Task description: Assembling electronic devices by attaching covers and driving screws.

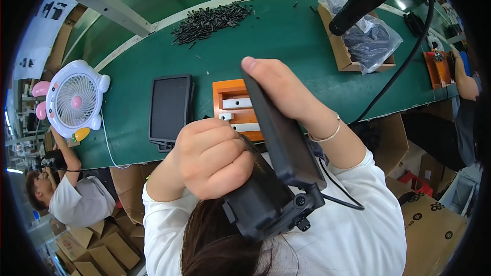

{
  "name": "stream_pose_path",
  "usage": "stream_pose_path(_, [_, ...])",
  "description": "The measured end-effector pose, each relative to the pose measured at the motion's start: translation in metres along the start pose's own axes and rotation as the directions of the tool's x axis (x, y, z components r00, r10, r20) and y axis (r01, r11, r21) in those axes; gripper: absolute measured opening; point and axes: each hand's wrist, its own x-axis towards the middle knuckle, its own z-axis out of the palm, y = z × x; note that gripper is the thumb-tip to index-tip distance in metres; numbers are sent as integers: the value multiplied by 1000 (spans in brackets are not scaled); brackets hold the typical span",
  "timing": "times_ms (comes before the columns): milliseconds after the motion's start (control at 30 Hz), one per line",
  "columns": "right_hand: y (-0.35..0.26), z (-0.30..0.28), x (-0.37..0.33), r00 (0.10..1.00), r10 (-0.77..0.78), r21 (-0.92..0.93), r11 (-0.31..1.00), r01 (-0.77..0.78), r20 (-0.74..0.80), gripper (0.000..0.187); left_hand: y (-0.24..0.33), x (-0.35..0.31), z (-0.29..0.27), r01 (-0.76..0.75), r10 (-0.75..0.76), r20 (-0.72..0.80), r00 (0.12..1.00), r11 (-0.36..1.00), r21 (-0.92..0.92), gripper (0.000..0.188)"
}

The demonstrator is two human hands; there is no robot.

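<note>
A black hinged device holds the middle of the view, with a flat panel (281, 128) on one side and a boxy body (261, 194) on the other. The two parts stand apart in a V, joined by a bracket (302, 204) at the near end. My left hand (215, 158) is closed around the body's far end. My right hand (281, 87) grips the panel's far end, thumb along its top edge. Beyond them, partly hidden by the panel, lies an orange fixture (221, 88) with white blocks. A black rectangular panel unit (170, 107) rests left of it.
Black screw-like parts (209, 23) lie heaped on the green table (286, 30). A white fan (76, 99) stands left. At the right are a carton (335, 41) with a plastic bag (373, 43) and a hanging black power screwdriver (363, 2). People sit at both sides.
</note>
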Motion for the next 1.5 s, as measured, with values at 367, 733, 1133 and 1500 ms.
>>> stream_pose_path(367, [-12, -22, -34, 917, -386, 160, 916, 368, 98, 43, -10, -12, 2, 169, -152, -113, 982, 973, 160, 29])
stream_pose_path(733, [-30, -44, -34, 640, -751, -490, 624, 609, -160, 61, -56, 43, 16, 326, -392, -280, 877, 911, -255, 41])
stream_pose_path(1133, [-16, -60, -4, 526, -819, -471, 567, 676, -230, 56, -82, 40, 42, 394, -382, -395, 836, 917, -52, 22])
stream_pose_path(1500, [-9, -137, 8, 335, -808, -703, 588, 399, -486, 62, -128, 7, 82, 526, -588, -323, 741, 808, -264, 26])
